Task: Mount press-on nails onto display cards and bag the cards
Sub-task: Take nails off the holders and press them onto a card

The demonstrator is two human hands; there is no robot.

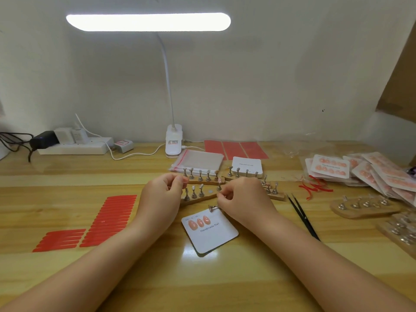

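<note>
White square display card [210, 235] printed "Handmade Nail", three peach press-on nails [200, 222] mounted along its top; right hand [242, 199] grip pinches a metal nail stand [212, 207]; left hand [161, 194] grip curled, contents indiscernible.

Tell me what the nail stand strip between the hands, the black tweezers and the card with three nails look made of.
Tan oblong nail stand strip: apparently wood, matte, with shiny metal pegs. Thin black pointed tweezers: probably coated metal, faintly glossy. White square card with three peach nails: seemingly matte paperboard, printed lettering.
</note>
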